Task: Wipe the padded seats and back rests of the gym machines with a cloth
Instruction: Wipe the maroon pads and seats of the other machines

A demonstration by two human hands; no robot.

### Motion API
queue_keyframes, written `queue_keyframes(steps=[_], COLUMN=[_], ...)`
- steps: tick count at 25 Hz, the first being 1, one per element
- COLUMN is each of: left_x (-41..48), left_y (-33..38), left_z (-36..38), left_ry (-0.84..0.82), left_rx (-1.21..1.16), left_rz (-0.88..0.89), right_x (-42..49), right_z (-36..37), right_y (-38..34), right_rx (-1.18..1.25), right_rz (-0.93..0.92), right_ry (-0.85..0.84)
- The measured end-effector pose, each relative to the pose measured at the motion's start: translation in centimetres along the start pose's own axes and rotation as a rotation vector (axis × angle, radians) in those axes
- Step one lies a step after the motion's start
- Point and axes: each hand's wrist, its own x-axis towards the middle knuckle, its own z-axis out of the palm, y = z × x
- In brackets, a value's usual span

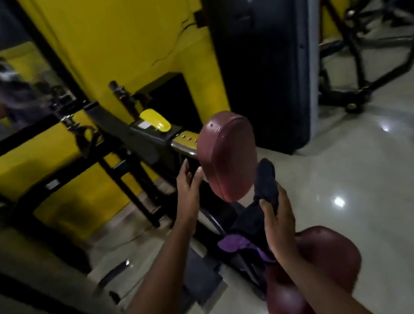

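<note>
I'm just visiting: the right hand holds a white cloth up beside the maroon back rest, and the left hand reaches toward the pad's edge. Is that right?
Not quite: the cloth is dark, nearly black, not white. The head view shows the right hand gripping it beside the maroon back rest, and the left hand reaching with straight fingers toward the pad's edge.

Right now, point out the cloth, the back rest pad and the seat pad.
cloth (pixel 265 177): head view, on its dark upper fold.
back rest pad (pixel 227 156): head view, middle of its maroon face.
seat pad (pixel 336 253): head view, on its maroon top surface.
</note>
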Motion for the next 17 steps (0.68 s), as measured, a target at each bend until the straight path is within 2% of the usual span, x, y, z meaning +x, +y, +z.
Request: queue_keyframes(steps=[4,8,11,14,17], left_x=[4.0,5.0,5.1,5.4,5.8], left_y=[2.5,3.5,3.3,3.1,2.7], left_z=[1.0,1.1,-0.1,-0.6,-0.3], left_ry=[-0.246,-0.375,-0.539,-0.61,-0.62], left_rx=[0.021,-0.003,-0.027,-0.015,-0.042], left_rz=[0.093,0.083,0.011,-0.005,0.021], right_x=[0.6,2.4,4.2,5.7,8.3], right_z=[3.2,8.1,11.2,12.4,10.9], right_y=[-1.1,-3.1,-4.7,-4.9,-3.2], right_rx=[0.046,0.053,-0.106,-0.181,-0.009], right_rz=[-0.003,-0.181,-0.274,-0.302,-0.21], right_ry=[0.227,0.328,0.358,0.456,0.492])
